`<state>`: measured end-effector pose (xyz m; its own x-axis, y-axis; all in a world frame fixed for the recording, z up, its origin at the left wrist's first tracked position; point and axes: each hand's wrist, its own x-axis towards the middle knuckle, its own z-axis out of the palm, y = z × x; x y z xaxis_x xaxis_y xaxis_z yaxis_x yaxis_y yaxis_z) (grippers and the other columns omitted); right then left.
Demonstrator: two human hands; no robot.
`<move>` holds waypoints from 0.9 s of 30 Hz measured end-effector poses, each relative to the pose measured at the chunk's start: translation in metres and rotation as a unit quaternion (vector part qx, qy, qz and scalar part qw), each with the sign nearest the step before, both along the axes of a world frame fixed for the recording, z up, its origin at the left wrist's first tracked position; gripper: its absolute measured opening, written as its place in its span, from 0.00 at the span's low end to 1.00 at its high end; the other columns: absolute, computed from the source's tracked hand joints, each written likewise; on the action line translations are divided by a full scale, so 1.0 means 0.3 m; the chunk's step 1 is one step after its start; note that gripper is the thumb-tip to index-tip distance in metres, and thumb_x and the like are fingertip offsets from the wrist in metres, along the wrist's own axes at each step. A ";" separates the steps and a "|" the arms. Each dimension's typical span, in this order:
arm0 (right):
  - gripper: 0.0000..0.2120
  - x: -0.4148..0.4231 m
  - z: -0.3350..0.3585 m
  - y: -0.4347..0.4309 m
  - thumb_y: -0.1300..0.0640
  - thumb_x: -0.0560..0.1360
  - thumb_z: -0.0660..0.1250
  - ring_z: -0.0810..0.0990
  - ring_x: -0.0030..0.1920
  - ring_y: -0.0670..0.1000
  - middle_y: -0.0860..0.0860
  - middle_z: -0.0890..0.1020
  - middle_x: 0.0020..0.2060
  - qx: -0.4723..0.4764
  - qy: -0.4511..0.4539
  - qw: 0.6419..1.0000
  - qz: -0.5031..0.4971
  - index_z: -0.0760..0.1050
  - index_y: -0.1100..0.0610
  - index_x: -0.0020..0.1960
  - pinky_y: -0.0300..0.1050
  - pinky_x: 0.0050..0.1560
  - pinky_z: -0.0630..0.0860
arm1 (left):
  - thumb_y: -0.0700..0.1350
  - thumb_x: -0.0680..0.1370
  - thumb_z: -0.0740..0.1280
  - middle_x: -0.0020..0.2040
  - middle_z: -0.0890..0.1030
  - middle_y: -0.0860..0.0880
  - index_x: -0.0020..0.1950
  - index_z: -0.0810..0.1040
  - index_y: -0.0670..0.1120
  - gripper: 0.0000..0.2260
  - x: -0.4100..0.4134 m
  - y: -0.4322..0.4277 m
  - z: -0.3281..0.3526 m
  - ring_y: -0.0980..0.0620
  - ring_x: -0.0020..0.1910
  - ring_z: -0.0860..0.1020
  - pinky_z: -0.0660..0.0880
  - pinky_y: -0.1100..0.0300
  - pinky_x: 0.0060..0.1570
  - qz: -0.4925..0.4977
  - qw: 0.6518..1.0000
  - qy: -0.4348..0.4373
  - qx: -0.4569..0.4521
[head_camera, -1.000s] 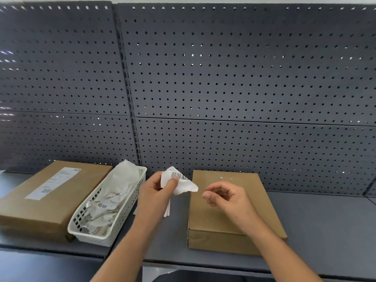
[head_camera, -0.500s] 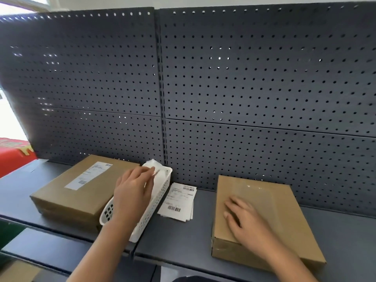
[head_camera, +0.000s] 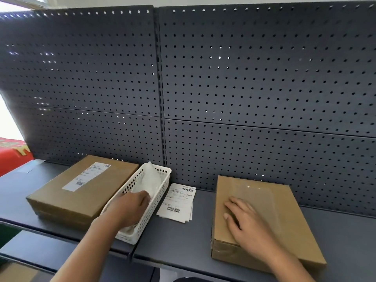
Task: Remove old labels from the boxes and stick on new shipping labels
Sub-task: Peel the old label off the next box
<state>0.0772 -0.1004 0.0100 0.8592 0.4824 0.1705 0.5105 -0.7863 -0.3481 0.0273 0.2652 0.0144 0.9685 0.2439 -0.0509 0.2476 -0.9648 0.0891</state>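
A brown cardboard box (head_camera: pixel 270 202) with no label on its top lies on the right of the dark shelf. My right hand (head_camera: pixel 244 222) rests flat on that top, fingers spread. A white slotted basket (head_camera: pixel 151 210) holding crumpled white label waste (head_camera: pixel 150 180) stands left of centre. My left hand (head_camera: pixel 130 208) reaches down into the basket with its fingers bent onto the waste; its fingertips are hidden. Between the basket and the bare box lies a small stack of printed shipping labels (head_camera: pixel 177 202). A second brown box (head_camera: pixel 57 202) at the left carries a white label (head_camera: pixel 87 176).
The dark shelf (head_camera: pixel 183 241) backs onto a dark perforated panel (head_camera: pixel 244 78) close behind the boxes. Its front edge runs just under my forearms. A red object (head_camera: pixel 10 153) sits beyond the shelf's left end.
My left hand held a crumpled label in front of me, moved left over the basket and now dips into it. My right hand dropped flat onto the bare box. The view swung left.
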 end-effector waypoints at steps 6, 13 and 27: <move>0.24 -0.001 0.005 -0.002 0.43 0.86 0.52 0.56 0.78 0.42 0.42 0.61 0.79 -0.003 0.006 1.000 0.001 0.63 0.48 0.80 0.34 0.74 0.50 | 0.56 0.84 0.52 0.77 0.65 0.47 0.69 0.76 0.57 0.19 0.033 0.000 0.026 0.43 0.80 0.54 0.53 0.44 0.77 -0.002 0.994 0.113 -0.001; 0.25 0.008 0.008 -0.023 0.43 0.85 0.53 0.56 0.79 0.45 0.44 0.61 0.79 -0.005 0.025 0.999 0.020 0.63 0.49 0.80 0.37 0.76 0.51 | 0.55 0.84 0.54 0.55 0.77 0.57 0.65 0.78 0.59 0.16 0.057 -0.010 0.065 0.49 0.69 0.67 0.53 0.43 0.73 -0.025 0.992 0.081 0.088; 0.25 0.014 0.001 -0.024 0.42 0.85 0.53 0.55 0.79 0.44 0.43 0.61 0.79 -0.002 0.019 1.000 0.016 0.63 0.48 0.80 0.34 0.74 0.50 | 0.53 0.83 0.62 0.66 0.76 0.58 0.57 0.84 0.60 0.11 0.031 -0.020 0.062 0.51 0.65 0.74 0.59 0.48 0.64 -0.011 0.981 -0.180 0.072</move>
<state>0.0813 -0.1076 0.0104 0.8491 0.5108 0.1349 0.5218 -0.7713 -0.3645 0.0365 0.2593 0.0330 0.9225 0.2024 0.3286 0.2040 -0.9785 0.0301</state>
